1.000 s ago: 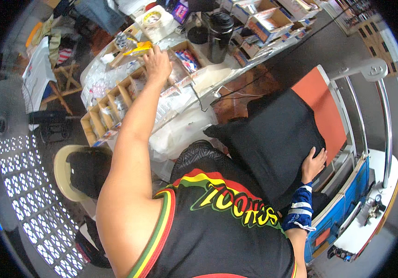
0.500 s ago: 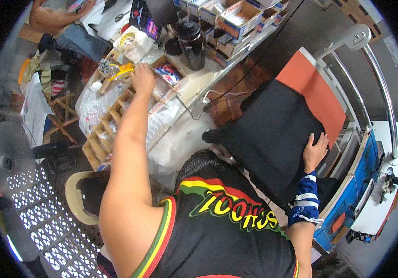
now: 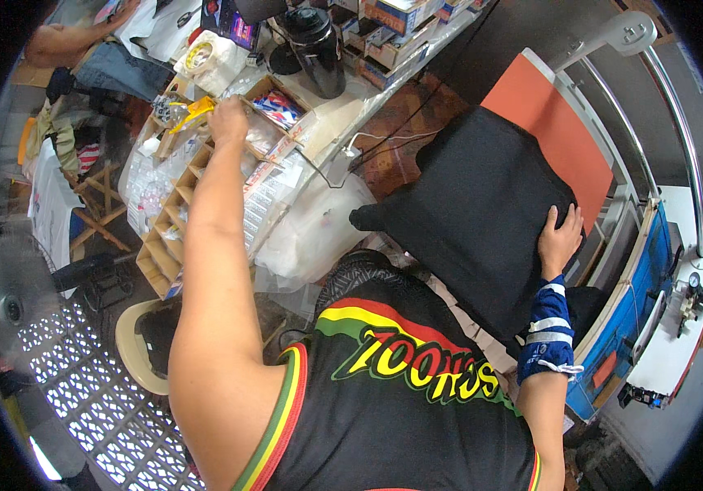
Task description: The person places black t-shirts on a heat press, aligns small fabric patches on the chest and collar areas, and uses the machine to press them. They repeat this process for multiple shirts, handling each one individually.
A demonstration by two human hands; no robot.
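Note:
A black cloth garment (image 3: pixel 474 204) lies draped over an orange pad (image 3: pixel 543 114) of a press-like machine on the right. My right hand (image 3: pixel 561 239) rests flat on the garment's right edge, fingers stretched. At the upper left, my left hand (image 3: pixel 229 123) reaches over a divided cardboard box (image 3: pixel 190 176). Its fingers bend down and are largely hidden, so I cannot see whether they hold anything. Right beside them are a yellow tool-like object (image 3: pixel 194 113) and a small carton with red, blue and white packets (image 3: pixel 278 108).
A lidded black tumbler (image 3: pixel 318 57) and a tape roll (image 3: pixel 198 56) stand on the table, with stacked cartons (image 3: pixel 400 53) behind. Chrome bars (image 3: pixel 682 139) rise at the machine's right. A fan (image 3: pixel 12 307) is at the left. Another person's arm (image 3: pixel 69 41) shows at the upper left.
The view has shifted a little, so the table sits farther up and left. My left hand stays at the cardboard box, and my right hand still rests on the black garment.

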